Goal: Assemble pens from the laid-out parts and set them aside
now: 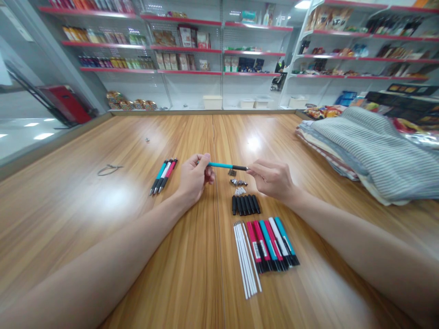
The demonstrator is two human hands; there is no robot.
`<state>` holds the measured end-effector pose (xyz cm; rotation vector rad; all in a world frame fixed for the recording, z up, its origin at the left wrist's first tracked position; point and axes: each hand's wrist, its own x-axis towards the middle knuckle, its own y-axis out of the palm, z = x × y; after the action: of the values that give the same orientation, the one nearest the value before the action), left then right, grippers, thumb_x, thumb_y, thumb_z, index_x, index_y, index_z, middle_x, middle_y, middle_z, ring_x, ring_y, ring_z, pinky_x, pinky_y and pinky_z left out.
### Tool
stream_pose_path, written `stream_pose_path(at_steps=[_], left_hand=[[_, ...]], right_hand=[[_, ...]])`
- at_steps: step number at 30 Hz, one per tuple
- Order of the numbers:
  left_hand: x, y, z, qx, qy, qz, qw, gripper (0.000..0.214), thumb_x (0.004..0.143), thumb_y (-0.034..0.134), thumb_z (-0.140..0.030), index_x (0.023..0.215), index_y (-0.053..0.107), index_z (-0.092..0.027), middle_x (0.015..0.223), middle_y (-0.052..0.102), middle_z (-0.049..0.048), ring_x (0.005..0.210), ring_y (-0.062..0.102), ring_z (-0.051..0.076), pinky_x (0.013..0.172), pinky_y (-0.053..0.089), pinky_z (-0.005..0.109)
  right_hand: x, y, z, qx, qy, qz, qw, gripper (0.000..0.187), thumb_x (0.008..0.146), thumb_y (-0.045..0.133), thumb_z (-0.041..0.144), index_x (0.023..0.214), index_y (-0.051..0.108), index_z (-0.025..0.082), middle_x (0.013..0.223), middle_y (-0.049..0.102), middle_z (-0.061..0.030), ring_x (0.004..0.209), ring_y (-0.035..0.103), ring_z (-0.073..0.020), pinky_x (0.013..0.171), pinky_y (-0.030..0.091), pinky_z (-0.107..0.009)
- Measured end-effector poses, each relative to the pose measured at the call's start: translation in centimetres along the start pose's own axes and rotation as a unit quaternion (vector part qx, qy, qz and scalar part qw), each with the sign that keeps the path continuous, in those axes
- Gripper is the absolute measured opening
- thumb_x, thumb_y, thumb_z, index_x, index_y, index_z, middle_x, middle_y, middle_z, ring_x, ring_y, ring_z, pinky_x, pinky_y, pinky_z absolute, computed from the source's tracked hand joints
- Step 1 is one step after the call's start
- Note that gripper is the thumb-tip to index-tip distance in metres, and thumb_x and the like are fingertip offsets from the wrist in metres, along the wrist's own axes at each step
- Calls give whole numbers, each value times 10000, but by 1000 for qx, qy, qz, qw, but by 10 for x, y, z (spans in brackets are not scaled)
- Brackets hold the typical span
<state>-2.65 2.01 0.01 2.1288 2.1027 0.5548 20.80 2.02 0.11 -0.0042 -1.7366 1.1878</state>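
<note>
A teal pen (221, 165) with a black grip lies level between my two hands. My left hand (195, 178) is closed around its teal end. At the other end, the fingertips of my right hand (272, 177) pinch the tip, which they partly hide. Below the pen on the table are small springs (232, 172), silver pen tips (238, 182), small white pieces (240, 191) and a row of black grips (245, 205). Nearer me lie white refills (245, 260) beside red, teal and white pen barrels (270, 244). Several assembled pens (163, 176) rest left of my left hand.
The wooden table (185, 256) has a raised edge at the back. A thin dark loop (109, 170) and a tiny metal piece (147, 140) lie on its left. Folded striped cloths (373, 151) are piled at right. Stocked shelves (187, 48) stand behind.
</note>
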Motion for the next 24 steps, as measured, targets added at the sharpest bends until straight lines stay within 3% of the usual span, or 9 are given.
stream_pose_path(at_steps=[6, 9, 14, 17, 20, 24], left_hand=[[-4, 2, -3, 25, 107, 22, 994, 264, 848, 641, -383, 869, 445, -208, 532, 459, -81, 465, 536, 88, 436, 399, 192], [-5, 6, -3, 22, 126, 13, 992, 286, 851, 639, -395, 895, 425, -211, 573, 513, -70, 537, 602, 112, 486, 449, 205], [-3, 8, 4, -55, 68, 0, 996, 367, 842, 663, -354, 1016, 364, -231, 779, 623, -36, 673, 665, 117, 592, 511, 221], [-1, 6, 4, -97, 32, -7, 995, 380, 863, 643, -331, 1073, 338, -248, 762, 628, -42, 638, 656, 108, 608, 509, 227], [-1, 4, 3, -108, -4, 17, 994, 382, 857, 651, -294, 1091, 352, -247, 757, 636, -33, 583, 630, 99, 582, 487, 218], [-6, 6, 0, -115, -45, 95, 988, 390, 851, 651, -302, 1113, 369, -243, 775, 649, -21, 494, 568, 88, 524, 447, 222]], right_hand=[[-2, 1, -2, 63, 30, 10, 997, 208, 915, 527, 245, 779, 663, 167, 716, 615, -24, 663, 550, -103, 600, 341, -246], [-2, 0, 1, 69, 23, 13, 997, 208, 911, 533, 256, 767, 647, 158, 697, 596, -24, 654, 540, -103, 607, 353, -246], [0, -2, 17, 80, -23, 32, 996, 192, 906, 550, 299, 813, 657, 169, 781, 629, -34, 715, 564, -112, 641, 372, -250], [1, -2, 19, 121, -32, 39, 991, 198, 881, 584, 351, 881, 670, 173, 855, 645, -42, 754, 575, -121, 655, 384, -253], [2, -2, 13, 140, 11, 27, 990, 199, 890, 558, 328, 872, 667, 163, 831, 636, -46, 737, 557, -121, 640, 378, -255], [2, 0, 3, 126, 67, 12, 990, 198, 893, 539, 300, 834, 663, 157, 781, 612, -40, 672, 506, -108, 610, 358, -254]])
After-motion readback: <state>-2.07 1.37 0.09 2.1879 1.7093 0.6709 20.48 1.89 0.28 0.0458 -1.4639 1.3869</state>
